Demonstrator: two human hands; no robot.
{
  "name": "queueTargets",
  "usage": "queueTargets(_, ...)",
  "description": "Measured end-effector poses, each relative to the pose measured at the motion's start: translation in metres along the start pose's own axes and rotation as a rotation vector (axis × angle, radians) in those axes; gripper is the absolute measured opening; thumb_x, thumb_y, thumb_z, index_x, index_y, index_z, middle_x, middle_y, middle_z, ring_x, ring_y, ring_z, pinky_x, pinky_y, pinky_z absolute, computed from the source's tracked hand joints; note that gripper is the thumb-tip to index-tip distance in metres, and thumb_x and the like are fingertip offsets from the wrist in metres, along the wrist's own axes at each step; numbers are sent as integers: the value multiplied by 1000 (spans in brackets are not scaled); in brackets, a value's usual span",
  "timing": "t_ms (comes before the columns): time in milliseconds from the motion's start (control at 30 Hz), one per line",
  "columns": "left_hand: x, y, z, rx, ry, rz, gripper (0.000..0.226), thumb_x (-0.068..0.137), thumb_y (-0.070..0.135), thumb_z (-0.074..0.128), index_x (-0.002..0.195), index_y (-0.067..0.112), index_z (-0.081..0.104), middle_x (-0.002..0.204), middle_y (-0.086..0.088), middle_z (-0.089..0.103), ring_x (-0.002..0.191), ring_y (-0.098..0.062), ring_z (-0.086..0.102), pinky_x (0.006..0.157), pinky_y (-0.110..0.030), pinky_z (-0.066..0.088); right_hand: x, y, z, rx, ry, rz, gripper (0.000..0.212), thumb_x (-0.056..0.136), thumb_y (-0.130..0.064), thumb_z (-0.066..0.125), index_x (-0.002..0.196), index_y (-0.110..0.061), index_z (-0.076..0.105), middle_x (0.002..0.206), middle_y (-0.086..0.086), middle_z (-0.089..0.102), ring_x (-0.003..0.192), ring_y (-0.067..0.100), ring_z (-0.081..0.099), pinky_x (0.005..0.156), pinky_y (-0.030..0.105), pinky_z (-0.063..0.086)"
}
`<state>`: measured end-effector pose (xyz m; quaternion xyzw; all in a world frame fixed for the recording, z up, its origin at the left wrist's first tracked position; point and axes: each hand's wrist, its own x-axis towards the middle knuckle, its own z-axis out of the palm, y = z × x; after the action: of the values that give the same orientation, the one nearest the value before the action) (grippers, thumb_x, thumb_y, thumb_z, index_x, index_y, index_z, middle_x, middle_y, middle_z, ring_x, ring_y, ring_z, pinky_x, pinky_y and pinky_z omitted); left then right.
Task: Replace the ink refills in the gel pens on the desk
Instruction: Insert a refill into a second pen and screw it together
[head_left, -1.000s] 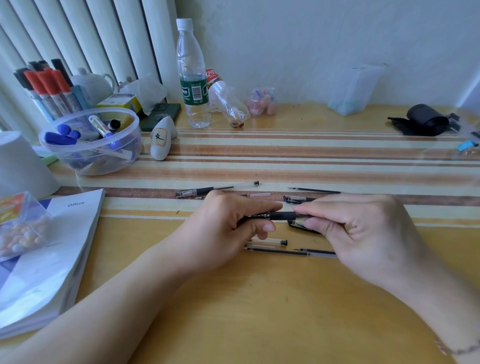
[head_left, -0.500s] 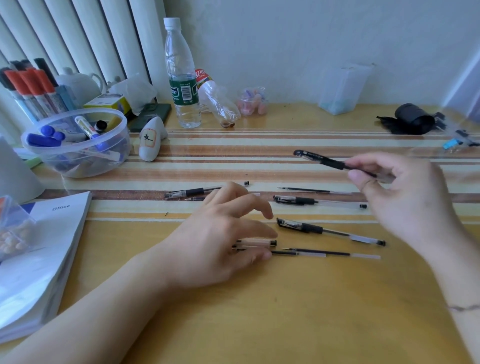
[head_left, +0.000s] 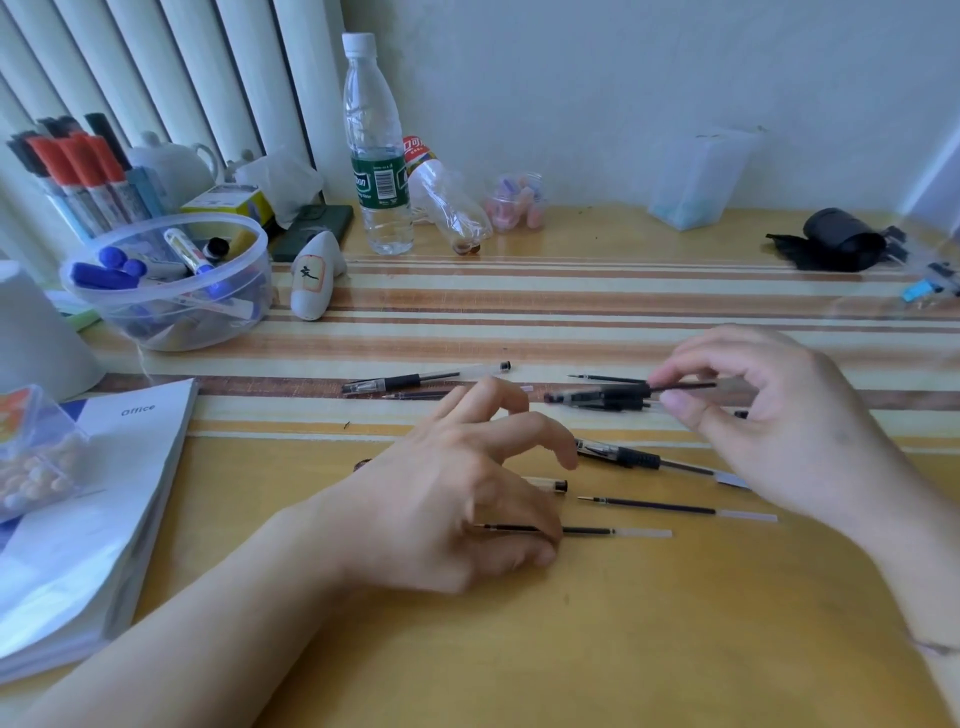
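Clear plastic marks the tub of markers (head_left: 166, 291) at the far left, and well to its right our left hand (head_left: 457, 499) rests on the desk (head_left: 623, 649), its thumb and fingertips on a loose refill (head_left: 587, 530) whose near end the hand hides. Further right from the tub, our right hand (head_left: 779, 421) pinches a gel pen (head_left: 608, 397) above the desk, blurred, and its palm covers the tails of the pens lying beneath it.
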<state>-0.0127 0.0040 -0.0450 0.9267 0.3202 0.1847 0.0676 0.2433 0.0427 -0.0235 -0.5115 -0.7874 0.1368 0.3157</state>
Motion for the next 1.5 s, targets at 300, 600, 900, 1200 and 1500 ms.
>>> queueTargets(300,0,-25,-9,-345,759,-311,19,88,16,60,71,7,64,77,-2,58,76,-24,53,70,-32,41,-25,-33,24,-133,-277,-215,10,79,-46,62,85,-41,68,82,-28,60,88,2,51,81,28,39)
queueTargets(600,1,-27,-5,-279,623,-429,12,86,17,66,76,17,70,80,8,62,76,-9,55,69,-19,39,-30,-28,36,-322,-372,-337,24,81,-58,48,86,-42,65,78,-28,58,80,4,45,71,29,44)
queueTargets(900,-16,-39,-27,-126,7,-338,6,82,33,71,87,31,71,92,16,65,92,-7,58,79,-23,48,-17,-13,30,-101,-145,-234,25,83,-57,54,90,-38,69,73,-23,59,85,4,54,69,29,48)
queueTargets(1200,-16,-40,-23,-163,-149,-412,4,86,35,68,83,36,64,88,18,60,89,-4,55,74,-20,46,-9,-9,32,47,39,-215,11,86,-34,66,92,-27,72,73,-21,61,82,-3,52,72,8,35)
queueTargets(1500,-7,-21,-11,-174,120,-297,4,100,20,45,99,21,47,78,11,52,67,-11,47,60,-22,39,-1,-29,42,-367,57,-494,37,98,-36,42,113,-17,70,101,-7,71,91,20,62,75,35,46)
